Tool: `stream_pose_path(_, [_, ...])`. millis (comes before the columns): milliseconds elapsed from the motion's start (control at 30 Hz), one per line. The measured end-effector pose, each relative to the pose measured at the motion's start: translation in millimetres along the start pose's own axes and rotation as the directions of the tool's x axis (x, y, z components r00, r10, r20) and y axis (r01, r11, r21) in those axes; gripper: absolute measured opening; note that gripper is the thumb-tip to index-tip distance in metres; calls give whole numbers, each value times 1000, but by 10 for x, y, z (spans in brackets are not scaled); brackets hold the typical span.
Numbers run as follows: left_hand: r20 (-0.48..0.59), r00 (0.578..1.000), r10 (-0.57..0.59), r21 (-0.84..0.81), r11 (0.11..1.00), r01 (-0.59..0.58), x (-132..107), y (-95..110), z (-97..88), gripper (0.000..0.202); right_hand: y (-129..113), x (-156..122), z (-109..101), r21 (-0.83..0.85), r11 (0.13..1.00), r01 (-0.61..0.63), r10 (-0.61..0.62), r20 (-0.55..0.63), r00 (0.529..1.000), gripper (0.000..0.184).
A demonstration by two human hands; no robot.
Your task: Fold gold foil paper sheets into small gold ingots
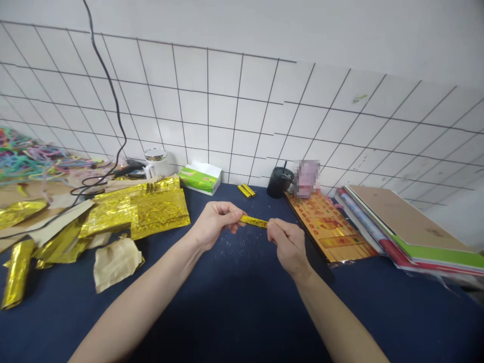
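Note:
My left hand (pixel 221 222) and my right hand (pixel 289 244) each pinch one end of a narrow folded strip of gold foil paper (pixel 254 222). The strip is stretched level between them, above the dark blue tablecloth (pixel 234 302). Its two ends are hidden by my fingers. Beyond my hands, near the wall, lies a small folded gold foil piece (pixel 246 190). Crinkled gold foil sheets (pixel 161 212) are spread to the left, and a torn tan sheet of paper (pixel 116 262) rests in front of them.
A tissue pack (pixel 200 177), a white mug (pixel 156 164) and a black cup (pixel 280 181) stand along the wall. Orange printed sheets (pixel 328 227) and stacked boards (pixel 408 222) are at right. Colourful pipe cleaners (pixel 45 156) and a black cable (pixel 117 101) are at left.

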State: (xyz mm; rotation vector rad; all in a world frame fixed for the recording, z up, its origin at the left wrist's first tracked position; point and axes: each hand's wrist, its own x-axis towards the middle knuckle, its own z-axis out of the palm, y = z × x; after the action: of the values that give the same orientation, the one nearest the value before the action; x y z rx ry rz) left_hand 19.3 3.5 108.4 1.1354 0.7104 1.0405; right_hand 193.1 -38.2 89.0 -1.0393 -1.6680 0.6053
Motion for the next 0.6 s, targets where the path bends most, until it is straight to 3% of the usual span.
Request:
stream_pose_path(100, [-6, 1000, 18, 55, 998, -18, 24, -3, -42, 22, -5, 33, -55, -31, 999, 9, -8, 34, 999, 40])
stream_pose_path(167, [-16, 998, 54, 95, 994, -53, 36, 17, -83, 22, -34, 66, -112, -78, 997, 8, 3, 137, 991, 41])
stream_pose_path(267, [27, 996, 81, 195, 977, -85, 30, 56, -117, 21, -93, 124, -214, -135, 991, -17, 65, 364, 929, 39])
stream_pose_path(333, [98, 994, 42, 292, 954, -69, 8, 65, -94, 18, -124, 144, -242, -137, 990, -45, 101, 437, 893, 35])
stream_pose_path(467, [217, 975, -38, 426, 903, -60, -44, 39, 15, 13, -144, 116, -128, -208, 964, -167, 247, 461, 852, 36])
stream_pose_path(600, [210, 978, -10, 482, 871, -95, -49, 27, 27, 13, -133, 79, 22, -156, 958, -242, 288, 463, 838, 36])
